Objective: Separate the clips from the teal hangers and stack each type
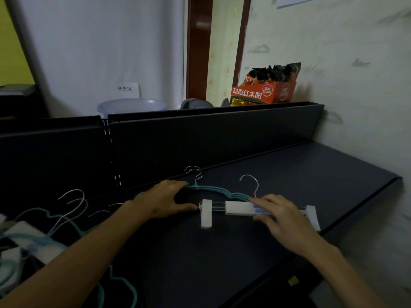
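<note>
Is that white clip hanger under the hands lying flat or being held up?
Lying flat. The white clip hanger rests on the dark shelf, its hook level with the surface, both hands on it.

Bench point(289, 174): stacked hangers point(222, 192) lying at frame centre, clip hanger point(240, 211) lying directly in front of them, touching. Left hand point(162, 201) resting on the stack's left end; right hand point(282, 216) resting on the clip hanger's right half. Further hanger pile point(55, 223) sitting at lower left. Basin point(132, 106) and snack box point(264, 92) standing behind the back panel point(200, 138), upper centre.
</note>
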### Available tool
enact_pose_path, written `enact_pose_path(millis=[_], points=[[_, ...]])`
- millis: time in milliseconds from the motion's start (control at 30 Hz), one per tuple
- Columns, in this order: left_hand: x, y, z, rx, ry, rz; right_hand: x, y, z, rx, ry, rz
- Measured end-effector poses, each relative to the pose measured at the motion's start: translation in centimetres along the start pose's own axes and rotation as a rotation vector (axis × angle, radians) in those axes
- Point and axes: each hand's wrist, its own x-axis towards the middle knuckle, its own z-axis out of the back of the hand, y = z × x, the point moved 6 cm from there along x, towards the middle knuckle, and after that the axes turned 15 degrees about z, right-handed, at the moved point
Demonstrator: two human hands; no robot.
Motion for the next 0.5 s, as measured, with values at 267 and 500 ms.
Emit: enact_pose_path(millis=[267, 500], points=[[0.3, 0.2, -0.1, -0.035, 0.007, -0.071, -0.9, 1.4, 0.2, -0.013, -0.021, -0.034], [-0.5, -1.6, 0.6, 0.138, -0.194, -0.185, -3.0, 3.3, 1.3, -0.104, -0.058, -0.089]])
